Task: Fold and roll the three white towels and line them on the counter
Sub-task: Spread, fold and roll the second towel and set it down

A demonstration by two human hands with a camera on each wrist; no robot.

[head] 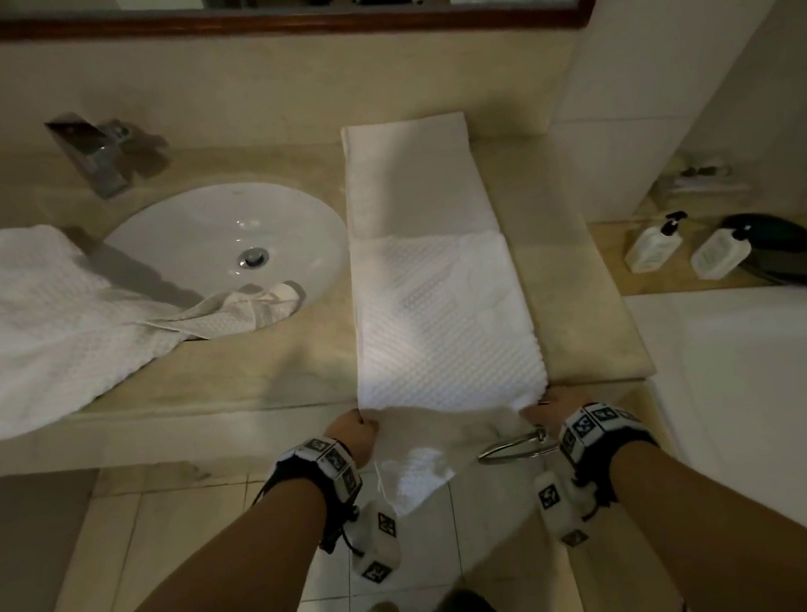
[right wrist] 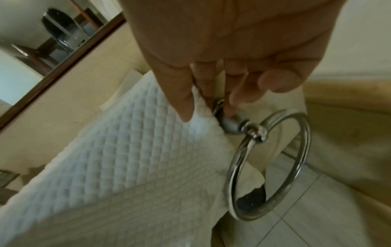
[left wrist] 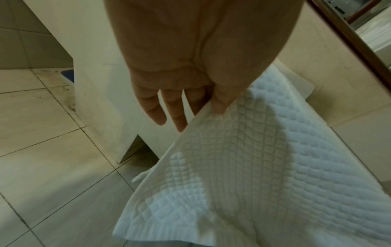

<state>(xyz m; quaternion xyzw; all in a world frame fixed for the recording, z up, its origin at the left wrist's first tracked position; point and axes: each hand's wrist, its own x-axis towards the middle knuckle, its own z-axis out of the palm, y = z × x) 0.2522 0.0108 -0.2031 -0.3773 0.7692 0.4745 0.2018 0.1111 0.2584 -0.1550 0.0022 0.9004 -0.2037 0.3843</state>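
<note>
At the counter's near edge, both hands work one towel. Left hand [head: 355, 434]: thumb and forefinger pinch the towel's near left corner; in the left wrist view the other fingers [left wrist: 157, 111] hang straight and free of the cloth. Right hand [head: 552, 404]: pinches the near right corner, thumb on top of the cloth in the right wrist view, fingers partly curled beside a chrome towel ring [right wrist: 268, 165] fixed to the counter's front face; whether a fingertip touches the ring's mount cannot be told.

Folded towel [head: 433, 291]: white, quilted, laid as a long strip on the right part of the counter [head: 578, 312]. Long axis runs straight away from the hands, from the near edge to the back wall; far end square against the back. A further layer hangs below the near edge, between the wrists. Both hands equally near, one at each near corner.

Judgement: the strip lies ready for rolling from the near end toward the back; the hanging part likely wants tucking first, and the ring may snag the right corner.

Second towel [head: 31, 327]: loose, unfolded, on the counter's left part, one corner spilling into the sink [head: 163, 235]. Third towel: not identified.

Beyond the counter's right end: two pump bottles [head: 652, 245] on a lower ledge.
</note>
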